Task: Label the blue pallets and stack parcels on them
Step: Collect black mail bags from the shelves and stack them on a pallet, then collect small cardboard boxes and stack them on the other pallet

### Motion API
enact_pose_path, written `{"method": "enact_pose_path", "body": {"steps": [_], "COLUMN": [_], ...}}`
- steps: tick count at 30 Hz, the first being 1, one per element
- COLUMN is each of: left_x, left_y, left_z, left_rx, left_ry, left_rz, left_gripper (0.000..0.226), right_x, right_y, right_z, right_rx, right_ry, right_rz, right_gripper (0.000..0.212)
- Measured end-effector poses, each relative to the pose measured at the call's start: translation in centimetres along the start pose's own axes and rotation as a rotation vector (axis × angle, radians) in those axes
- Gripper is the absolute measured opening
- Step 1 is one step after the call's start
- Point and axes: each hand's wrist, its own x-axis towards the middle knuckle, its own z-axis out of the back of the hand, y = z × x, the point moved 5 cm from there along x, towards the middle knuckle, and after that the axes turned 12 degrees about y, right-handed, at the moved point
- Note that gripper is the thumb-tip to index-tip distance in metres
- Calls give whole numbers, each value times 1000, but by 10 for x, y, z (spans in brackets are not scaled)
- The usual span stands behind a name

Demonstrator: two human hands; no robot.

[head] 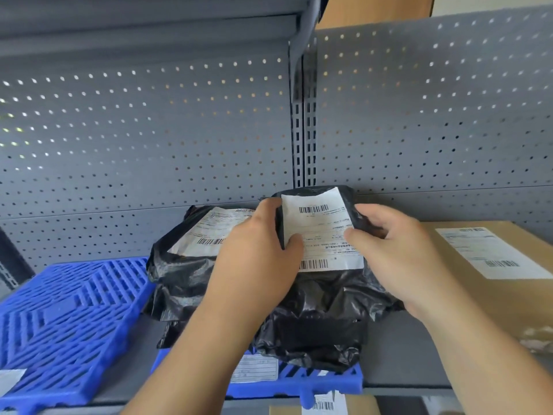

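Two blue pallets lie on a grey shelf: a bare one (pixel 62 319) at the left and a second one (pixel 314 381) under black parcels, with a white label (pixel 257 368) on its front. A black bagged parcel (pixel 317 304) with a white shipping label (pixel 323 232) sits on top, over the second pallet. My left hand (pixel 257 250) grips its left edge, thumb on the label. My right hand (pixel 398 250) holds its right side. Another black parcel (pixel 185 256) with its own label lies behind and to the left, partly under my left hand.
A brown cardboard box (pixel 484 283) with a shipping label stands on the shelf at the right. The grey pegboard back wall (pixel 149 130) rises behind, with an upper shelf overhead. More labelled boxes (pixel 326 405) show below the shelf edge.
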Motion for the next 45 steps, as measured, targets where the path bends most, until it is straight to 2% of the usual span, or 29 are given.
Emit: {"method": "enact_pose_path", "body": {"steps": [5,8,10,22,28,35,45], "left_x": [-1,-2,-2,-28,-51,-86,-137], "left_y": [-4,-3,-2,-10,-19,-17,-25], "left_z": [1,0,1,13,8,-4,-11], "left_rx": [75,85,71,-60,-42,21,17], "left_ry": [-69,-76,-80,-229,-264,-260,-229], "left_rz": [-16,-15,-15,6,29,84,25], "left_gripper": [49,47,45,31,31,32,32], "right_x": [8,8,7,-12,-28,-63,-129], "right_y": [-8,-14,-14,-7,0,3,3], "right_z": [-4,-2,0,15,17,22,30], "right_rx": [56,26,9,-89,-167,-298,-450], "right_ry": [67,69,72,83,70,53,-57], "right_rz": [9,4,15,118,216,262,257], "right_gripper": [38,54,55,43,39,40,42]}}
